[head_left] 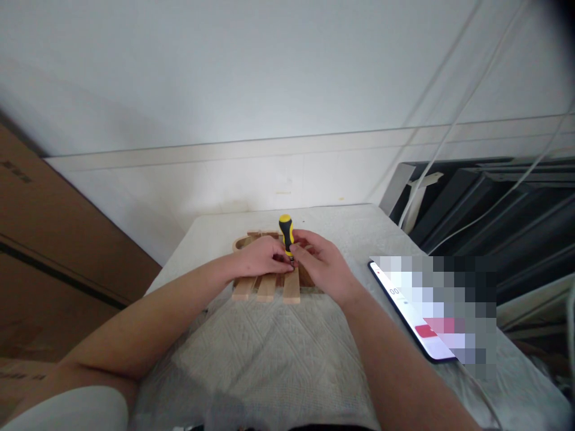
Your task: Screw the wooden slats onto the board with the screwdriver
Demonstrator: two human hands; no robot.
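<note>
A: What sort of room is it?
B: A plain white wall (287,179) stands at the far side, with brown cardboard boxes (67,239) on the left and dark panels (476,209) leaning on the right, where a white cable (449,134) hangs down in front of them

A: And the surface?
B: A tabletop (206,227) spread with a pale, patterned cloth (323,353), creased in places

A: Where is the work?
B: Around the middle of it, toward the far side: a wooden piece (291,291) with light slats pointing to the near side and a curved rim at its far left

A: What about the hands?
B: The right hand (324,266) is closed on the lower handle of a yellow and black screwdriver (286,230), which stands nearly upright over the rightmost slat. The left hand (263,256) lies across the wood, its fingers beside the metal shaft; I can't tell whether they pinch anything. The two hands are close together

A: Anything else nearby?
B: A phone (406,314) with a lit screen, on the right and well apart from the wood, partly hidden by a pixelated patch
</note>
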